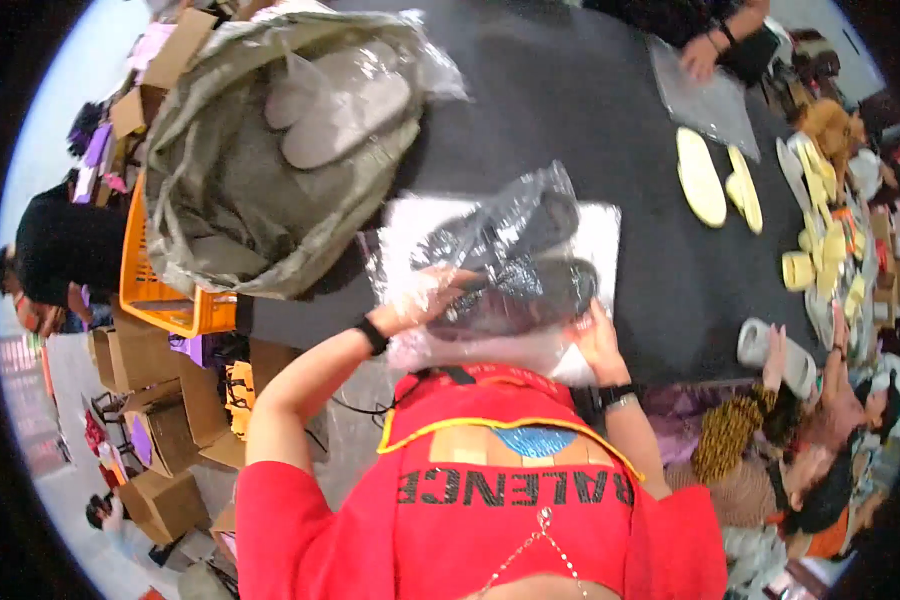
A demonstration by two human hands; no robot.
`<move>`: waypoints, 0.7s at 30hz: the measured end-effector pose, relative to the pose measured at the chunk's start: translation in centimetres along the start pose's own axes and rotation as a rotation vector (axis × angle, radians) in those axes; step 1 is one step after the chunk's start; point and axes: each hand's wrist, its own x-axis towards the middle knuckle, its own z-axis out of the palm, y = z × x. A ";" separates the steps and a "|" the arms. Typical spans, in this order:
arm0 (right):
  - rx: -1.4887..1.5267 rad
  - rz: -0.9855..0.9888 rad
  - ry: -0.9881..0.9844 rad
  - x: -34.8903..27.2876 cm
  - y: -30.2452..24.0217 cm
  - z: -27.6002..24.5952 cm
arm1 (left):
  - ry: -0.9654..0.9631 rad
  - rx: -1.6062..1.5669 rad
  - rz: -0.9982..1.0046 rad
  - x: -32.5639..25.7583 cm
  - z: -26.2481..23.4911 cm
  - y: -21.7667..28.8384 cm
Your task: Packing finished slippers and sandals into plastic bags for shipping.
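A clear plastic bag (500,250) with a pair of dark slippers (530,290) inside lies on a white sheet (600,235) at the near edge of the black table (570,100). My left hand (435,292) is pushed into the bag's open end from the left, wrapped in the plastic. My right hand (598,340) grips the bag's lower right edge beside the slippers. Both wrists wear dark bands. My red top fills the lower middle.
A big grey plastic sack (270,150) of pale slippers sits in an orange crate (165,300) at left. Yellow slippers (715,180) lie on the table at right, where another person's hands (700,55) press a clear bag. Cardboard boxes (160,440) stand on the floor.
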 end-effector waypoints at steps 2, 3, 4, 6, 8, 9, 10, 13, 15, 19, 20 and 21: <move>-0.040 0.006 -0.034 0.1 0.4 -1.2 | 0.071 0.488 0.067 3.6 0.5 0.6; -0.070 0.011 -0.048 0.4 0.7 -2.0 | 0.172 0.517 0.139 5.1 1.6 -0.2; -0.070 -0.003 -0.047 0.2 0.8 -1.8 | 0.144 0.540 0.189 6.3 2.4 -0.4; -0.088 0.000 0.030 -1.4 0.1 0.3 | 0.146 0.601 0.250 7.9 4.5 -1.2; -0.069 0.017 0.032 -1.4 -0.2 0.1 | 0.149 0.626 0.243 8.7 5.6 -3.3; -0.044 0.040 0.043 -1.6 -0.4 -0.4 | 0.141 0.646 0.235 9.1 6.2 -3.8; 0.003 0.041 0.046 -2.2 -0.6 0.1 | 0.243 0.571 0.245 9.0 6.0 -2.1; 0.047 -0.042 -0.046 -1.3 -0.5 -1.7 | 0.150 0.680 0.183 8.1 4.3 0.7; 0.062 -0.140 0.041 -2.1 -1.0 -0.5 | 0.049 0.709 0.214 7.1 2.4 3.0; 0.166 -0.248 0.270 -2.8 -2.3 -1.7 | 0.116 0.846 0.124 4.3 0.3 3.5; 0.191 -0.287 0.304 -2.7 -2.3 -2.8 | 0.183 0.716 0.193 4.0 -0.6 2.6; 0.200 -0.289 0.315 -3.0 -2.3 -3.4 | 0.223 0.668 0.114 3.3 -1.8 3.8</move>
